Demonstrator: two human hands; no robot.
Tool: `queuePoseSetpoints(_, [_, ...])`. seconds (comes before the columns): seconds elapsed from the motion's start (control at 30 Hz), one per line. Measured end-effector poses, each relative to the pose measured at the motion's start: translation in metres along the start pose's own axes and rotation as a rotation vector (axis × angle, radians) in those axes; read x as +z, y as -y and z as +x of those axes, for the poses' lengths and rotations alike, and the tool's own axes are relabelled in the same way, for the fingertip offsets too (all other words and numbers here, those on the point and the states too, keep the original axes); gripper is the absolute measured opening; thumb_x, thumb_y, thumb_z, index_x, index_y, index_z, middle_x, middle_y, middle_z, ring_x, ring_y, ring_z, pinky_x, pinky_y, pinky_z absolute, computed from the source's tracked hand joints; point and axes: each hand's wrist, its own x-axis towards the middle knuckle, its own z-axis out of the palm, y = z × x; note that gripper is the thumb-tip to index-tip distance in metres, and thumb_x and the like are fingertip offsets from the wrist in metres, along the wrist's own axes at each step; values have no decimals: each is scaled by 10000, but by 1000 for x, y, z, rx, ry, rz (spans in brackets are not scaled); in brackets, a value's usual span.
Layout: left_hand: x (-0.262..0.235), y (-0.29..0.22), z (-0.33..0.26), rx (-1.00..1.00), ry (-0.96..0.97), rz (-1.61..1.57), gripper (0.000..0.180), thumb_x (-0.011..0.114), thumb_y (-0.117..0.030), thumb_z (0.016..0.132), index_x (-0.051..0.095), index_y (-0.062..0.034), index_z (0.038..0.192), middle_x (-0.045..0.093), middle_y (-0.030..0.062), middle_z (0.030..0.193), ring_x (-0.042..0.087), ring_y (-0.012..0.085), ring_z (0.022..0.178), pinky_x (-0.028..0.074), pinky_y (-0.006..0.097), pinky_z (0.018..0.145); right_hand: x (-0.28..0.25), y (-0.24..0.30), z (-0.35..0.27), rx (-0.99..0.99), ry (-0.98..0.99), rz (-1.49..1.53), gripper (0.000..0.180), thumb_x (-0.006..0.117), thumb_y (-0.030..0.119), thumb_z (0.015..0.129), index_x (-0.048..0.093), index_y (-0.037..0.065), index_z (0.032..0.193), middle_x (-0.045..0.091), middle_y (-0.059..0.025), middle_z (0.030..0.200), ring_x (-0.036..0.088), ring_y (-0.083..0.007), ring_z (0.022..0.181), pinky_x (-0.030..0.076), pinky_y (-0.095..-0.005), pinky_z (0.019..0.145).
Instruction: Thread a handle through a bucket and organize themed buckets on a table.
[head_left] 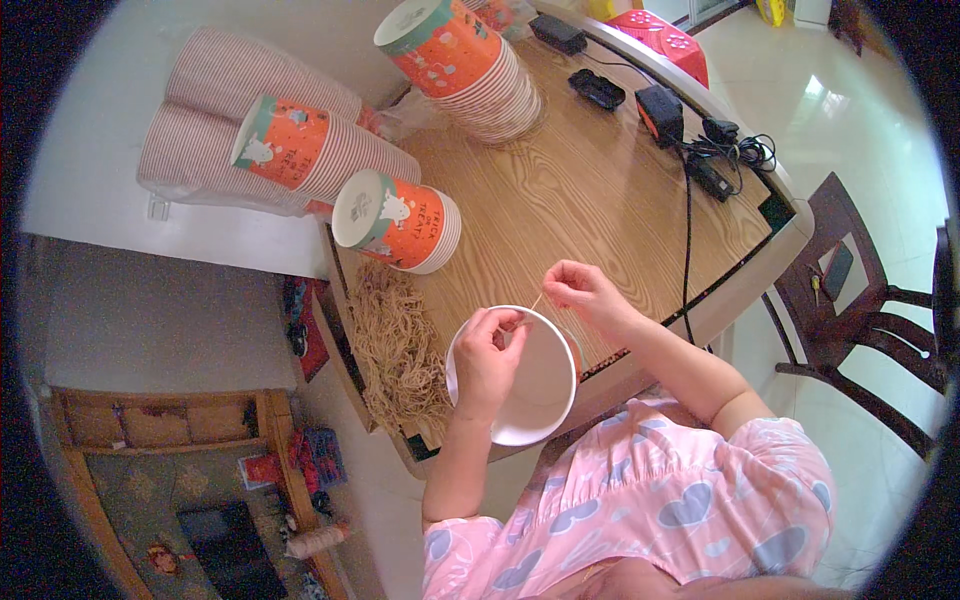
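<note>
A white-lined paper bucket [545, 385] stands at the near edge of the table, its open mouth facing me. My left hand [487, 358] is over the bucket's rim, thumb and fingers pinched together by the upper edge. Just beyond the rim, my right hand [592, 300] pinches a thin piece of tan twine [537, 301]. The twine runs down toward my left fingertips, where its end is hard to make out. Left of the bucket lies a loose heap of tan twine [395, 350].
Behind the twine heap are stacked orange and green paper buckets [400, 222], with a longer stack [330, 150] and a tall stack [470, 75] beyond. Black adapters and cables [712, 160] lie along the table's right side. A dark wooden chair [850, 270] stands to the right.
</note>
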Motion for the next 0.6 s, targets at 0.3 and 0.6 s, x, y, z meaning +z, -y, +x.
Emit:
queuePoseSetpoints(0.3, [0,4,-3,-17,-53,-82,90,659,-31,773,628,-23,856,588,37,724,521,101,565,432,240,527,13,29,-14,-5,-22,36,89,574,103,879,550,24,913,566,-16,863,520,-81,787,443,-226,700])
queuePoseSetpoints(0.6, [2,3,-4,-79,27,-395,138,635,-6,806,623,-24,942,577,-21,743,518,44,620,425,200,546,35,50,-17,-587,96,-625,171,652,68,774,565,39,919,533,-99,972,516,-240,976,427,-325,839])
